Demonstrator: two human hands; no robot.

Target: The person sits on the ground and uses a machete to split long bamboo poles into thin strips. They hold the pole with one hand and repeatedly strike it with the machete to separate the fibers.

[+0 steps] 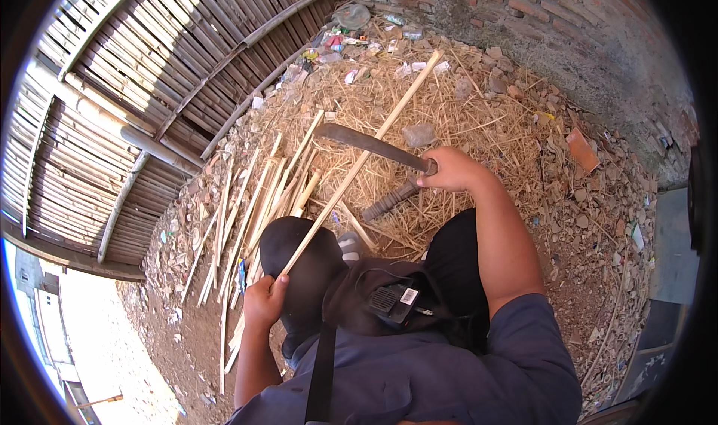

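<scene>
My left hand (265, 301) is closed around the near end of a long, pale bamboo strip (407, 99), beside my left knee. The strip slants up and away to the right over the straw. In my right hand (451, 169) is a machete (359, 138) with a dark, curved blade pointing left. The blade crosses the strip about midway; whether they touch I cannot tell. Just below my right hand, a dark ridged rod (391, 200) lies slanted between my legs. To the left, several split bamboo strips (258, 200) lie in a loose pile.
Wood shavings and straw (449, 103) cover the ground ahead, with rubble and litter around them. A bamboo-slat wall (172, 58) stands on the left, a brick wall (553, 28) at the far right. A broken reddish tile (582, 150) lies near it. A black device (393, 301) rests on my lap.
</scene>
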